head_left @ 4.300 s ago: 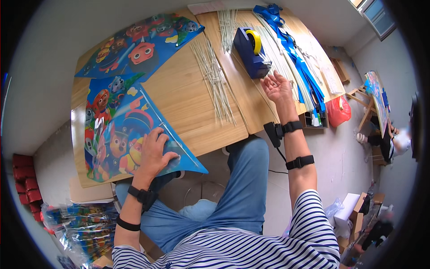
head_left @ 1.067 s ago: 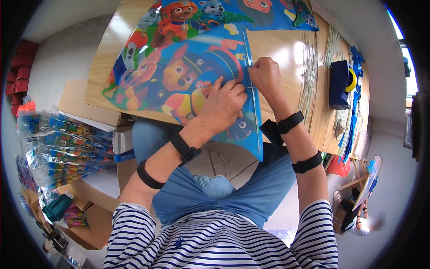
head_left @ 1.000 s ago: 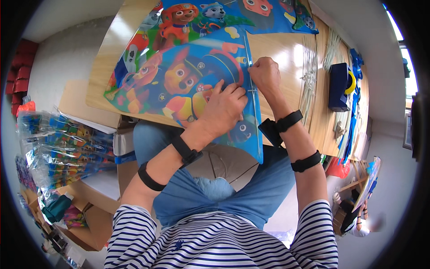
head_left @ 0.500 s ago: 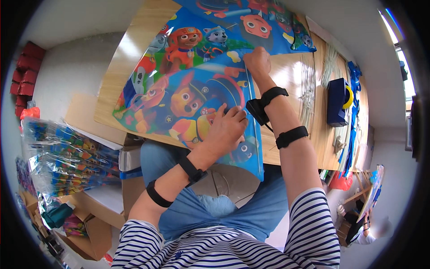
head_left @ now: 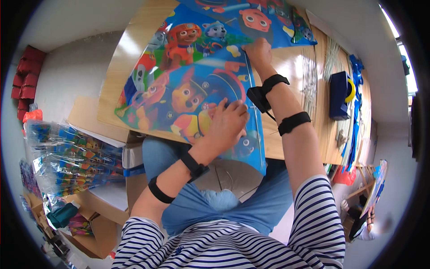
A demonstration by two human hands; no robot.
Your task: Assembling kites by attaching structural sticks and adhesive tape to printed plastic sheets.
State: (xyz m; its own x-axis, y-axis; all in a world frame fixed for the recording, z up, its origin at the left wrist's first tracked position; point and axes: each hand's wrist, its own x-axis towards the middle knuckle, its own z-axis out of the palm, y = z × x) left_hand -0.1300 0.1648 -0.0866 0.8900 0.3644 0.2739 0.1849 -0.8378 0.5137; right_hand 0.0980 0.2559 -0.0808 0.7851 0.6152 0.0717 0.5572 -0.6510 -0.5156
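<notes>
A colourful cartoon-printed kite [head_left: 188, 85] lies flat on the wooden table [head_left: 286, 143], its near corner hanging over the table edge above my lap. My left hand [head_left: 228, 123] presses down on the kite's lower middle with bent fingers. My right hand [head_left: 258, 51] reaches to the kite's far end and is closed there, pinching the top of a thin stick [head_left: 251, 103] that runs along the kite's right edge. Both wrists carry black bands.
A second printed kite [head_left: 268, 18] lies beyond the first. To the right are a bundle of thin sticks [head_left: 309, 76], a dark blue box with a yellow roll [head_left: 339, 94] and blue ribbons [head_left: 358, 89]. Packaged kites [head_left: 67, 157] and cardboard boxes [head_left: 103, 215] stand at my left.
My right hand has slid from beside my left hand up along the kite's edge to its far end. My left hand has stayed pressed on the kite.
</notes>
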